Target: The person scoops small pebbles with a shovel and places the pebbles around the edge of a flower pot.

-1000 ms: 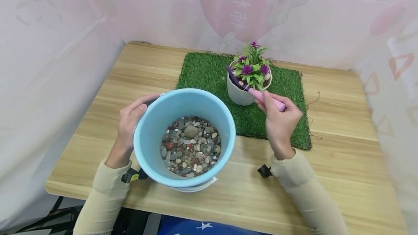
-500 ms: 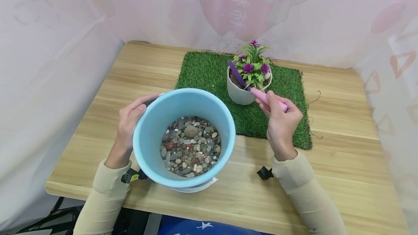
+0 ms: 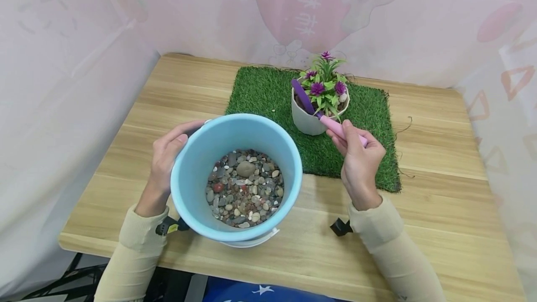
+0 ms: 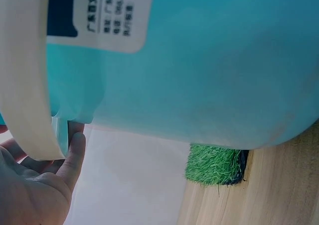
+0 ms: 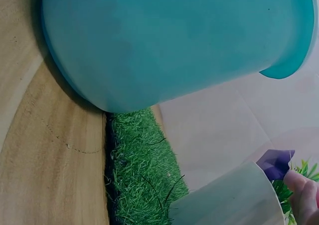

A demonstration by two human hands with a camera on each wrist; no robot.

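A light blue bucket point(image 3: 189, 167) stands near the table's front, with many mixed pebbles point(image 3: 245, 190) in its bottom. My left hand point(image 3: 165, 160) grips its rim at the left side, close to the white bucket handle point(image 4: 25, 80) in the left wrist view. With my right hand point(image 3: 361, 164) I hold the pink grip of a garden trowel point(image 3: 333, 126). Its purple blade point(image 3: 303, 97) slants across the left side of a white flowerpot point(image 3: 308, 124), beside the leaves. Green leaves and purple flowers point(image 3: 317, 88) fill the pot, and some pale stones show at its right edge.
Beneath the pot lies a green artificial grass mat point(image 3: 262, 92), with a tiny pale speck point(image 3: 273, 110) on it. Wooden tabletop point(image 3: 440, 190) surrounds the mat. A printed pale pink cloth point(image 3: 201, 8) hangs behind the table and at both sides.
The trowel blade has turned over, from its dark hollow side showing to its purple back showing. A pale speck has appeared on the mat. My left hand and the bucket stay put.
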